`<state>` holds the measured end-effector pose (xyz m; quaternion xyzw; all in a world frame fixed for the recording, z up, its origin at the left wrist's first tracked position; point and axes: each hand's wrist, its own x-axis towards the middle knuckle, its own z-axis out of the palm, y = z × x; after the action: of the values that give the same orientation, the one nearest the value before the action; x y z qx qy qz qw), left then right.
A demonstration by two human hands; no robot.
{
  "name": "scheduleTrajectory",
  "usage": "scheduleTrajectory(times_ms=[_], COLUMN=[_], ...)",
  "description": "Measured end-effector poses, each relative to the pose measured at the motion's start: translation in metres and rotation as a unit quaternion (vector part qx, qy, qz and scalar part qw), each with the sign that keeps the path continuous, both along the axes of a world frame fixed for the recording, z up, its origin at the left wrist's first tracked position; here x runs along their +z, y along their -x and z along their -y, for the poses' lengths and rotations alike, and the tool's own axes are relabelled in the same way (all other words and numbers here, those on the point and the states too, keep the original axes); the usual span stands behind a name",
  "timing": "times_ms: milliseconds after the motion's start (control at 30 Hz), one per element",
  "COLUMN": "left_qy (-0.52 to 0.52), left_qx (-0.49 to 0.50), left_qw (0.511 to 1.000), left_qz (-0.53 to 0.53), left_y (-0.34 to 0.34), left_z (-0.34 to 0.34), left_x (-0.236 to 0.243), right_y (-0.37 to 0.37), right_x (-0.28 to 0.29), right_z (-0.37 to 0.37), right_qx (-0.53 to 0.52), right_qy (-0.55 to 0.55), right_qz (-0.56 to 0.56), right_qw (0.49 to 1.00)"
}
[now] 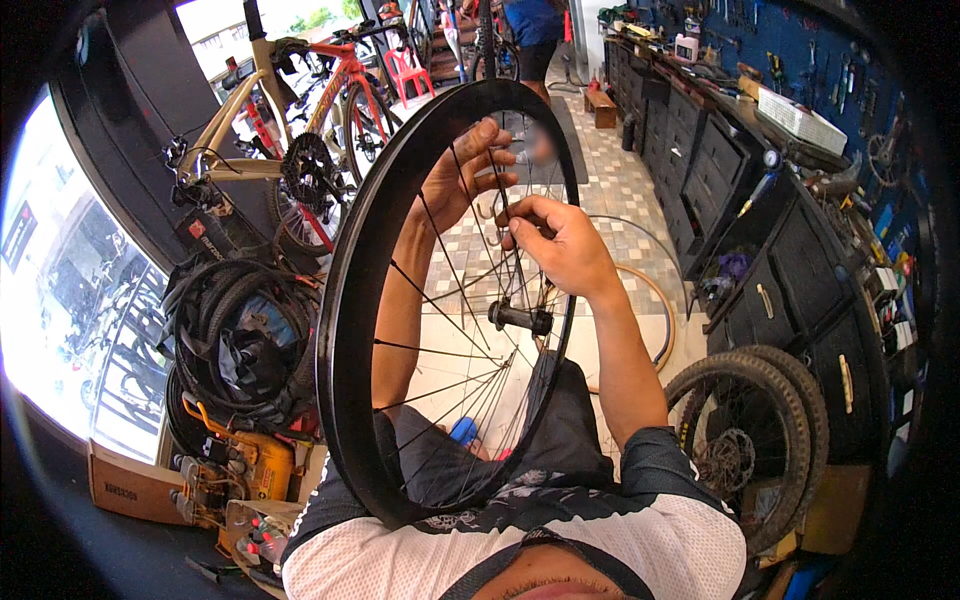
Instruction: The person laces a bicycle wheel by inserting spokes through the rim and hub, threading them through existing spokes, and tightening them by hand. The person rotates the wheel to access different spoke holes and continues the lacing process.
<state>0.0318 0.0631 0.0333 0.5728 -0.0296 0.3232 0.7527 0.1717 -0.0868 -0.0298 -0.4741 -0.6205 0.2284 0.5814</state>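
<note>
A black bicycle wheel rim (pixel 342 360) with thin spokes stands upright in front of me, its hub (pixel 520 316) at the middle. My left hand (pixel 462 175) is raised behind the spokes in the upper part of the wheel, fingers apart and slightly bent. My right hand (pixel 555 245) pinches a spoke at the right side, above the hub, thumb and forefinger together. My dark-clad legs show below through the spokes.
Bicycles (pixel 265 170), coiled tyres (pixel 230 320) and a yellow machine (pixel 260 465) line the left. Dark workbench drawers (pixel 700 180) run along the right, with loose wheels (pixel 770 420) below. A co-worker (pixel 530 25) stands beyond on the tiled floor (pixel 625 210), near a wooden stool (pixel 600 105).
</note>
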Motion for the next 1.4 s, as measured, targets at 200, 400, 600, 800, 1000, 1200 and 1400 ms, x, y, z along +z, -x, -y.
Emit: scheduleTrajectory(times_ms=[200, 400, 600, 800, 1000, 1200, 1400], left_qy=[-0.008, 0.017, -0.017, 0.027, -0.022, 0.034, 0.032], left_qx=[0.062, 0.091, 0.056, 0.137, -0.015, 0.097, 0.017], left_qw=[0.998, 0.995, 0.998, 0.989, 0.999, 0.995, 0.999], left_qz=[-0.005, 0.032, -0.023, -0.039, 0.029, 0.007, -0.017], left_y=[-0.004, -0.007, 0.0, -0.009, -0.002, -0.012, -0.005], left_z=[0.01, 0.001, 0.014, 0.005, 0.002, 0.015, 0.02], left_x=[0.002, -0.003, 0.003, 0.0, -0.01, 0.001, 0.004], right_y=[-0.001, 0.004, 0.003, 0.005, 0.004, 0.006, 0.006], right_x=[-0.002, -0.002, -0.004, -0.004, -0.006, -0.006, -0.006], right_z=[0.002, -0.004, 0.001, 0.0, 0.0, 0.002, 0.004], right_qx=[-0.013, -0.028, -0.031, -0.043, -0.039, -0.053, -0.06], right_qy=[-0.016, -0.028, -0.025, -0.031, -0.03, -0.031, -0.026], right_qz=[-0.014, -0.007, -0.02, 0.003, -0.012, -0.013, 0.0], right_qw=[1.0, 0.999, 0.999, 0.999, 0.999, 0.998, 0.998])
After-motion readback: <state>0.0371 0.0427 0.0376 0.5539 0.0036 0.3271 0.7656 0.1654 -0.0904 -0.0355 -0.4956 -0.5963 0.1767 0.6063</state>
